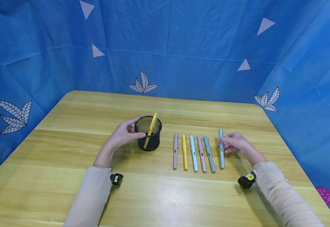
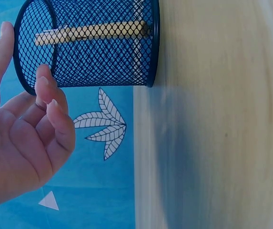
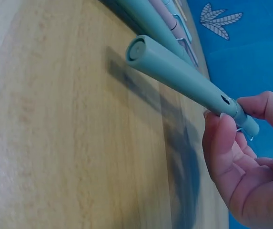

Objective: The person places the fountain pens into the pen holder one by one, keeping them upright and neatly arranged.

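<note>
My left hand [image 1: 122, 135] holds a black mesh pen holder [image 1: 149, 145] at its rim, thumb at the near side and index finger at the far left. Inside, a yellow pen [image 1: 153, 122] leans with its clip end above the rim; the left wrist view shows it through the mesh. My right hand [image 1: 235, 143] pinches a pale blue-green pen [image 1: 221, 157] between thumb and fingers near its middle. In the right wrist view this pen [image 3: 184, 81] is raised, its shadow falling on the wood below.
Left of the held pen lies a row of pens: lavender [image 1: 175, 154], yellow [image 1: 184, 154], light blue [image 1: 194, 154], pinkish lilac [image 1: 201, 154] and grey-blue [image 1: 209, 154], clips pointing away. They rest on a wooden table [image 1: 165, 201]. A blue patterned cloth [image 1: 193, 37] hangs behind and beside it.
</note>
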A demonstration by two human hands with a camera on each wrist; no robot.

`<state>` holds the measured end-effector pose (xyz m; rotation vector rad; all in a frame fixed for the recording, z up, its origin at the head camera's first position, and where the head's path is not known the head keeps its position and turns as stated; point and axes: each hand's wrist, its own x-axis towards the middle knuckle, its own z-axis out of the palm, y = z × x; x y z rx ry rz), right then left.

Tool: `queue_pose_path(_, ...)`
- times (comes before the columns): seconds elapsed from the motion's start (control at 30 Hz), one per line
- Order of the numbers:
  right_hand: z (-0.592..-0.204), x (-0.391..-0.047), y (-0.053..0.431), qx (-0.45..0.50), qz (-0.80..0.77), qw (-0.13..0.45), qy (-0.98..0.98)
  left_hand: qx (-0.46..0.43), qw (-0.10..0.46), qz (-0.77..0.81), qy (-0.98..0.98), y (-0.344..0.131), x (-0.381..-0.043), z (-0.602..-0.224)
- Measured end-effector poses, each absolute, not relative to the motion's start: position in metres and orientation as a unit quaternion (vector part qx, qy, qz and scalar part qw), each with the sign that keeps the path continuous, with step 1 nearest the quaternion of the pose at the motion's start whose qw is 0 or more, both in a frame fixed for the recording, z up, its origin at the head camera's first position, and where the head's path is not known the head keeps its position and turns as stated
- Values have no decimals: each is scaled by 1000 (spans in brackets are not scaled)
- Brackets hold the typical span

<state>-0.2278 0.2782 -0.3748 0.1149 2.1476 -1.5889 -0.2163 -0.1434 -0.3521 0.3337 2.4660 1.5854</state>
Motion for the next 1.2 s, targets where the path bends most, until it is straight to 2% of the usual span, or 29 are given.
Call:
queue_pose_path(0.57, -366, -230, 285, 3, -704, 222, 675, 113, 98, 537, 830, -144, -216, -353)
queue_pose_path(1.2, -353, -234, 266, -8, -777, 140, 614, 112, 96, 537, 831, -144, -216, -353)
